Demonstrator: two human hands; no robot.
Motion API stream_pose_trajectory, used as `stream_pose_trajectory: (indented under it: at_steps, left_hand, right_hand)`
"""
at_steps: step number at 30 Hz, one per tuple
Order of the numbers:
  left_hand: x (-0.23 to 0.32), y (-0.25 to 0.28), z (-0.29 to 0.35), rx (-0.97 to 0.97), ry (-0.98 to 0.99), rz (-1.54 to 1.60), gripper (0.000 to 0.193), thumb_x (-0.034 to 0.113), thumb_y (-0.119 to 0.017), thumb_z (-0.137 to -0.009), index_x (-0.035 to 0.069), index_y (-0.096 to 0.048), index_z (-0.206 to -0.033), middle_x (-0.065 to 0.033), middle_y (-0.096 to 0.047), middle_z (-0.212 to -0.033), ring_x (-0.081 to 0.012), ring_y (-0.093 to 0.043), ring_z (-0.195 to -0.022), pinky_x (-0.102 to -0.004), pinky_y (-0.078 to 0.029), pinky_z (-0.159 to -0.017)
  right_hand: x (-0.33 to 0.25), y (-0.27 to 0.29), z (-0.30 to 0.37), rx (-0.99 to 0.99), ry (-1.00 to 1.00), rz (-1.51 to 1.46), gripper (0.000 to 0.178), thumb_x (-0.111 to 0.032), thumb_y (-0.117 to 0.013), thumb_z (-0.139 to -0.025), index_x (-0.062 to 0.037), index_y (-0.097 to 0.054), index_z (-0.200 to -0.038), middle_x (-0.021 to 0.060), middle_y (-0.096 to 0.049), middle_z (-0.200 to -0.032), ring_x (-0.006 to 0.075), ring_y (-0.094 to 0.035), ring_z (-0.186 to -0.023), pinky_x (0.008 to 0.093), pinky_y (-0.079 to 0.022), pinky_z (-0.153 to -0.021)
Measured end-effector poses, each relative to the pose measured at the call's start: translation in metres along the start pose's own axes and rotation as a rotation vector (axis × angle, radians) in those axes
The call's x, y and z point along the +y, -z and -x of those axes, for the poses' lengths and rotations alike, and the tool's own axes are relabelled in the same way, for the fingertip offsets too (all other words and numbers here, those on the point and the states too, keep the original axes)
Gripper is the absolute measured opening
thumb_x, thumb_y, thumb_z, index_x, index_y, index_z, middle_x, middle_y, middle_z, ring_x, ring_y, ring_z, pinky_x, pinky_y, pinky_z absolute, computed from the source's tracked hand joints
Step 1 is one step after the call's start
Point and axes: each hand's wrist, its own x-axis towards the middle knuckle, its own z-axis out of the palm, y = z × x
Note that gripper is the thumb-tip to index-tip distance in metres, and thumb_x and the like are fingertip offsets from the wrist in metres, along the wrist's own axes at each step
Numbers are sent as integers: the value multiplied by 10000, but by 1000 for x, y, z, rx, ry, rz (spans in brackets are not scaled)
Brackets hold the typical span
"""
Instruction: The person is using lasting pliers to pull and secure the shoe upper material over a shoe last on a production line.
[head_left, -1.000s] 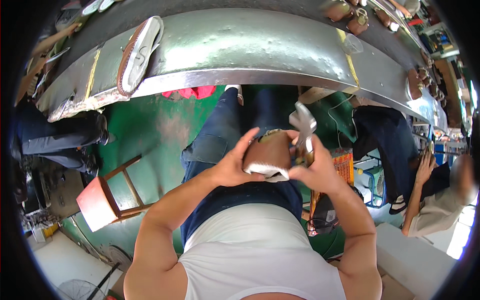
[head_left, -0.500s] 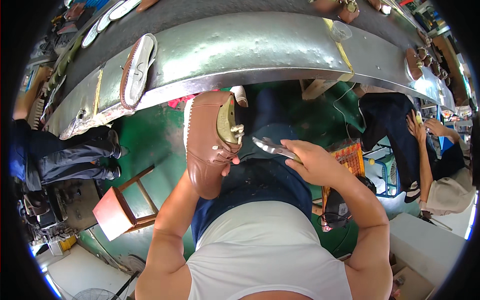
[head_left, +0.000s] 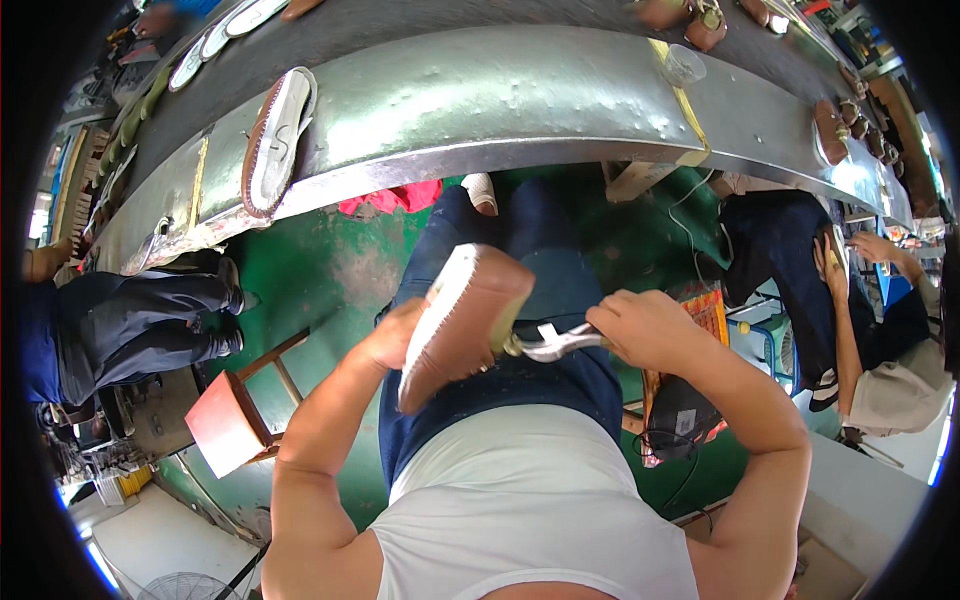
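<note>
My left hand (head_left: 398, 334) is closed on a brown leather shoe (head_left: 468, 318) with a white stitched edge, held over my lap. The shoe lies turned on its side, its opening facing right, so most of the laces are hidden. In my right hand (head_left: 640, 325) is a pair of silver pliers (head_left: 562, 346), the fingers wrapped round the handles. Their jaw end reaches the shoe's opening, by the pale green last (head_left: 512, 346) inside it. Whether the jaws grip anything there, I cannot tell.
Ahead runs a metal-edged bench (head_left: 480, 100), with a brown and white shoe piece (head_left: 278, 142) on its edge and a clear plastic cup (head_left: 684, 66). A red-seated stool (head_left: 228, 424) stands left. Another person's legs (head_left: 150, 310) are at left; a co-worker (head_left: 885, 340) sits at right.
The shoe has tipped over from upper-side-up onto its side and come lower. The pliers have moved down and in against its opening. My left hand now shows at the sole's edge.
</note>
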Motion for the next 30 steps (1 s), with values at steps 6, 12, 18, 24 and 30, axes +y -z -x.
stream_pose_trajectory:
  at_steps: [6, 12, 18, 24, 30]
  left_hand:
    - [-18, 12, 13, 87, 139, 281, 572, 462, -410, -1050, -45, -608, -1228, -128, -698, -1069, -190, -661, -900, -331, -537, -816]
    - [16, -26, -34, 356, 271, -347, 457, 379, -458, -1033, -26, -671, -1027, -225, -695, -898, -330, -675, -860, -413, -511, -779]
    - [-48, -70, -66, 328, 242, -368, 417, 322, -430, -1016, -15, -609, -1185, -322, -644, -1026, -493, -594, -1041, -493, -479, -905]
    - [-17, -49, -67, -131, 388, 22, 503, -7, -446, -838, -24, -549, -1331, -146, -663, -1179, -211, -624, -1076, -315, -467, -969]
    - [-57, -53, -52, -128, 224, 191, 796, 70, -592, -781, -73, -279, -1498, -224, -495, -1415, -263, -502, -1294, -309, -374, -1091]
  right_hand:
    - [55, 8, 42, -3, -73, 145, 275, -180, -736, -740, -106, -590, -961, 46, -601, -876, 251, -631, -902, 385, -530, -704]
    - [56, -23, 46, -46, -396, -502, 235, -163, -660, -876, -20, -625, -1059, 149, -663, -866, 310, -667, -835, 400, -517, -735]
    - [6, -46, 28, -159, -699, -968, 289, -249, -662, -893, -4, -628, -1042, 154, -669, -867, 242, -667, -848, 371, -509, -766]
    - [-23, -82, 0, -243, -534, -776, 314, -279, -603, -928, 18, -607, -1032, 255, -655, -949, 418, -635, -938, 466, -492, -817]
    - [-20, -59, -6, -429, -519, -591, 342, -235, -576, -935, 54, -586, -1117, 271, -651, -1007, 439, -619, -1008, 497, -487, -887]
